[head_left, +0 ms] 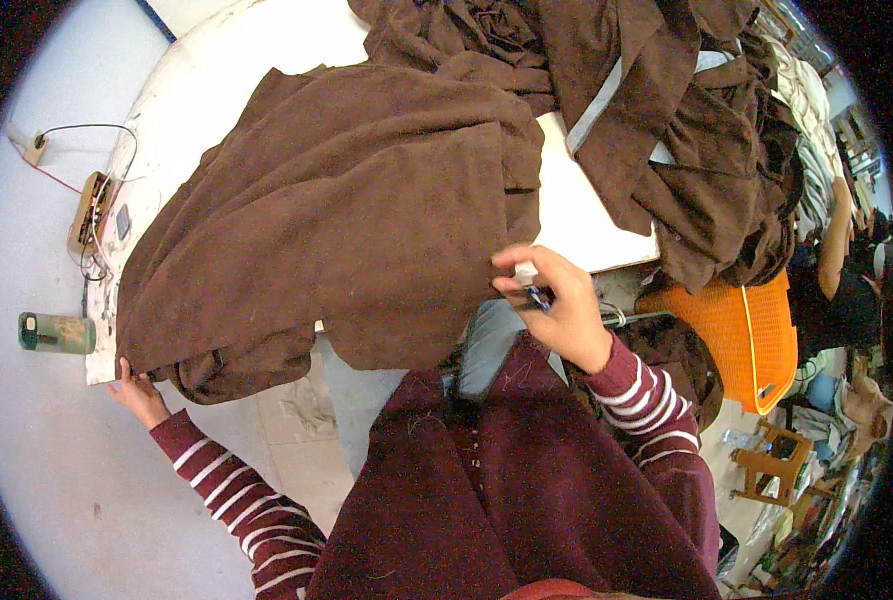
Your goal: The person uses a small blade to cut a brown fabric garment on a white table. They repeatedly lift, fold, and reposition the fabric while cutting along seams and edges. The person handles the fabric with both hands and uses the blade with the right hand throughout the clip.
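Observation:
A large brown cloth piece (366, 220), like part of a garment, lies spread over the white table and droops past its front edge. At the cloth's near left corner, my left hand (138, 395) has its fingers closed on the edge. My right hand (558, 305) is raised by the cloth's right edge, its thumb and fingers curled around a small white and dark blue thing (536, 297). The fingers partly cover that thing, so its kind is unclear.
More brown garments (706, 150) are heaped at the back right of the white table (191, 90). An orange plastic basket (731, 335) stands right of me, near a small wooden stool (771, 462). A power strip (91, 212) and a green-lidded container (58, 333) are at the left. Another person's arm (834, 240) shows far right.

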A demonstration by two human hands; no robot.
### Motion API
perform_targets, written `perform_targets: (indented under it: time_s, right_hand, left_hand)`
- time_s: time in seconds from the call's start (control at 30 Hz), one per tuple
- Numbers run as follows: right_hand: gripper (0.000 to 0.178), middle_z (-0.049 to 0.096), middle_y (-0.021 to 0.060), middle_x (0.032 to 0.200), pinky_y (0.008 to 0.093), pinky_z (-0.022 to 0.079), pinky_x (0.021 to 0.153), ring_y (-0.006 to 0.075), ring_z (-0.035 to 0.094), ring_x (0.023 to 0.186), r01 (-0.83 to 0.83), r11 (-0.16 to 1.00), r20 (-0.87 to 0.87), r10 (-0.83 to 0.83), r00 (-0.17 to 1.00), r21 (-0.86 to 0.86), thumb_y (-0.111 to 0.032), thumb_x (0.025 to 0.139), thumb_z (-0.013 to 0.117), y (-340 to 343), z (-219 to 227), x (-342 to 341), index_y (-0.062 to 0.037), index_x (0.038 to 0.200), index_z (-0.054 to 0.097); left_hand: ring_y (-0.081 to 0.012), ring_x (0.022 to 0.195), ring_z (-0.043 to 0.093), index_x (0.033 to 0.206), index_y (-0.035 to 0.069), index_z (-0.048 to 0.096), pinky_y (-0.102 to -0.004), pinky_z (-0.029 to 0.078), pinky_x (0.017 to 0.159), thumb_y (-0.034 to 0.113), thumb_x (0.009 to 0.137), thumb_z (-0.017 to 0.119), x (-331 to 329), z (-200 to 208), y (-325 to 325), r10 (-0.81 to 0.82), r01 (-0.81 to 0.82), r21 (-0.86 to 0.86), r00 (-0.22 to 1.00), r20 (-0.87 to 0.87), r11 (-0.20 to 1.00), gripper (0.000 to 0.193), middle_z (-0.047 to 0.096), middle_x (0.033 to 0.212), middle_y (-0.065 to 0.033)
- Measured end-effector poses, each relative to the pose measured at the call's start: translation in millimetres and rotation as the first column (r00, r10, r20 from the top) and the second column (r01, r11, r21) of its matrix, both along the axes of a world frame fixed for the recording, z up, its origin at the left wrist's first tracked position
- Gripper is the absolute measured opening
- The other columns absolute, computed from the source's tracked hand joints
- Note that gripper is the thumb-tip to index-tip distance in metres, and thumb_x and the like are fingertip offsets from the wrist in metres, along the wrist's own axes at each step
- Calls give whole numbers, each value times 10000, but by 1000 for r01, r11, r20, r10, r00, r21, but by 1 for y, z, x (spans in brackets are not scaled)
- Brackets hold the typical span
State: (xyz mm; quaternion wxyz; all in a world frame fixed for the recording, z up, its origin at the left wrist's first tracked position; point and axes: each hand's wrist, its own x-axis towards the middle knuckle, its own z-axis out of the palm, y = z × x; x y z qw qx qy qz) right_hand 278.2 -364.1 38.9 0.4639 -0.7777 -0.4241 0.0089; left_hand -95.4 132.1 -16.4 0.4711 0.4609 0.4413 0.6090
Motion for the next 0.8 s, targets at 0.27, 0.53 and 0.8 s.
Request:
perform_targets:
  time_s: [0.27,0.53,0.8]
  right_hand:
    - [260,649,50,859,292,503,645,176,646,734,-35,979,6,35,999,203,9,718,712,-1,0,-29,-64,956,635]
    - [172,679,5,983,188,427,652,57,586,832,77,899,-198,11,980,432,-115,856,681,51,23,27,-48,1014,672]
    - [203,594,26,814,258,439,626,131,573,726,138,978,262,-176,949,159,-121,762,750,18,15,76,-90,960,724]
  left_hand:
    - [-290,1271,419,1373,-12,347,-415,321,1085,193,858,687,156,51,-169,-2,271,573,905,-425,773,650,403,1398,-174]
    - [-295,1133,562,1302,-41,455,-403,398,983,285,831,689,326,74,-281,-573,905,235,408,-711,354,619,589,1198,-220]
    - [-163,990,588,1149,-54,580,-290,450,892,186,941,581,341,50,-241,-841,856,-56,489,-232,513,318,649,1107,-100]
